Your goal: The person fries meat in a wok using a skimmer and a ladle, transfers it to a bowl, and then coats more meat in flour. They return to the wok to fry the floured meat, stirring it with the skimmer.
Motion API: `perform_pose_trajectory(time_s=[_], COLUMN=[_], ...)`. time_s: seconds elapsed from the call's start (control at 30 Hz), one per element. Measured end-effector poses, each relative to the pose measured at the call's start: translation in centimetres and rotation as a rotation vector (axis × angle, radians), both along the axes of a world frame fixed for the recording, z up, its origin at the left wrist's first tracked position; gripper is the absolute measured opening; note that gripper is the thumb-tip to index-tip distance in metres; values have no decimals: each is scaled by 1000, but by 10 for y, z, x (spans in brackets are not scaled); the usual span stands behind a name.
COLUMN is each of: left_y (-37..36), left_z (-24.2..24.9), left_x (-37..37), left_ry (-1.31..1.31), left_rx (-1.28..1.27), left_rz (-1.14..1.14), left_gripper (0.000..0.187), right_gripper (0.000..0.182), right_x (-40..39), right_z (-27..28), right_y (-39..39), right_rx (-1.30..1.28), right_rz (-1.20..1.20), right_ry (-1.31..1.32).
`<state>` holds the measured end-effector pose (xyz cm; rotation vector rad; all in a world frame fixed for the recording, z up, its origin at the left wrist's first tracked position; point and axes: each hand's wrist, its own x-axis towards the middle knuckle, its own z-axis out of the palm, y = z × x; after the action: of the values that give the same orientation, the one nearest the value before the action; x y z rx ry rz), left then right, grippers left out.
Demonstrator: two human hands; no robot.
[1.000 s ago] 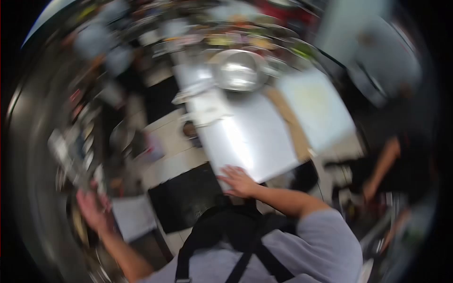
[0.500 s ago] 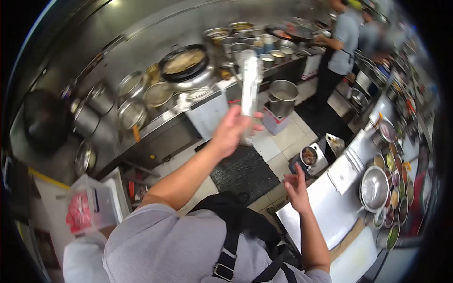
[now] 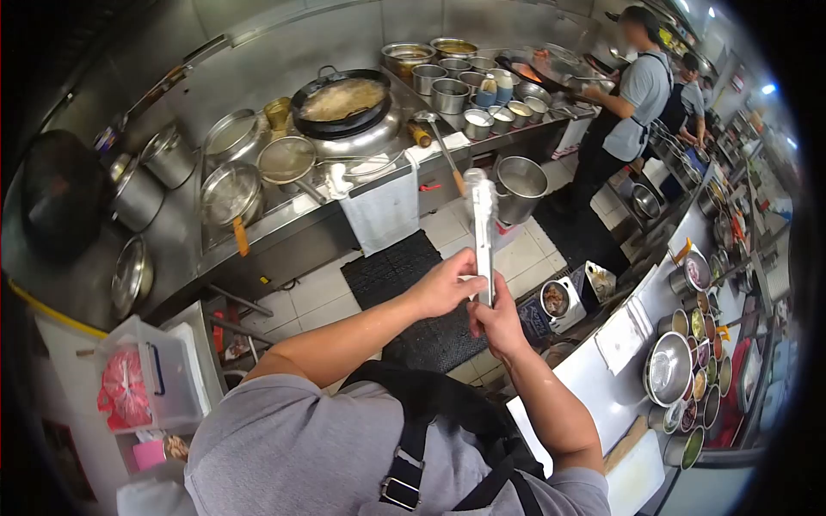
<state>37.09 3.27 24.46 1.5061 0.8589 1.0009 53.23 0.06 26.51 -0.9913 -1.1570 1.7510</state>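
Observation:
Metal tongs (image 3: 483, 232) stand upright in front of my body, their scalloped tips pointing up and away. My left hand (image 3: 446, 284) has its fingers pressed against the left side of the tongs near the lower end. Around the bottom end of the tongs, my right hand (image 3: 497, 318) is closed. The two arms of the tongs lie close together. Beyond them a tall metal pot (image 3: 521, 185) sits on the floor beside the stove counter.
A wok of oil (image 3: 342, 101) stands on the stove counter, with strainers (image 3: 286, 160) to its left. On the right is a white worktop (image 3: 572, 378) with a large steel bowl (image 3: 668, 368). A co-worker (image 3: 637, 90) stands at the stove's far end.
My right hand has moved up and left from open air and closed on the tongs. The tongs are lower and farther right, and my left hand has come down with them.

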Motion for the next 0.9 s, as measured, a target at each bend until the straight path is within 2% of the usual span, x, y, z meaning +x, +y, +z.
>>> perform_pose_trajectory(time_s=[0.07, 0.1, 0.17, 0.23, 0.3, 0.37, 0.4, 0.43, 0.47, 0.5, 0.53, 0.6, 0.67, 0.73, 0.77, 0.83, 0.9], left_y=[25, 39, 83, 142, 211, 278, 323, 349, 355, 364, 405, 391, 421, 434, 438, 441, 427], left_z=[-9, -3, -5, -28, -77, -121, -169, -193, -193, -185, -226, -163, -184, -192, -201, -209, -193], left_x=[-25, -43, -74, -117, -162, -200, -239, -263, -267, -276, -321, -275, -299, -300, -305, -307, -298], left_ry=[-122, 32, -90, -195, -224, 57, 394, 883, 1154, 1307, 1496, 1653, 1696, 1857, 1827, 1935, 1926], left_rx=[-34, -88, -267, -330, -352, -362, -268, 38, 181, 142, 266, -95, -223, -358, -341, -224, -71], left_rz=[-5, 57, 268, 414, 623, 819, 846, 931, 977, 888, 795, 712, 633, 537, 555, 557, 594], left_gripper=[26, 28, 29, 26, 24, 29, 33, 38, 42, 48, 48, 53, 47, 47, 47, 41, 36], right_gripper=[61, 59, 58, 59, 59, 61, 63, 63, 63, 64, 62, 62, 61, 61, 61, 61, 61], right_x=[-9, -11, -11, -9, 2, 13, 18, 21, 23, 24, 23, 24, 21, 20, 21, 24, 24], right_z=[-3, -5, -6, -17, -34, -53, -68, -78, -87, -96, -101, -121, -135, -142, -144, -149, -147], right_y=[20, 28, 39, 45, 50, 49, 47, 43, 37, 30, 21, 0, -19, -31, -35, -40, -40], right_rx=[-46, -90, -96, -166, -211, -298, -342, -355, -382, -409, -420, -495, -555, -580, -581, -593, -598], right_rz=[-1, 18, 0, -62, -123, -211, -265, -310, -353, -402, -444, -493, -518, -517, -492, -505, -535], right_ry=[24, 50, 30, 85, 104, 184, 217, 221, 196, 173, 135, 177, 222, 200, 168, 140, 130])
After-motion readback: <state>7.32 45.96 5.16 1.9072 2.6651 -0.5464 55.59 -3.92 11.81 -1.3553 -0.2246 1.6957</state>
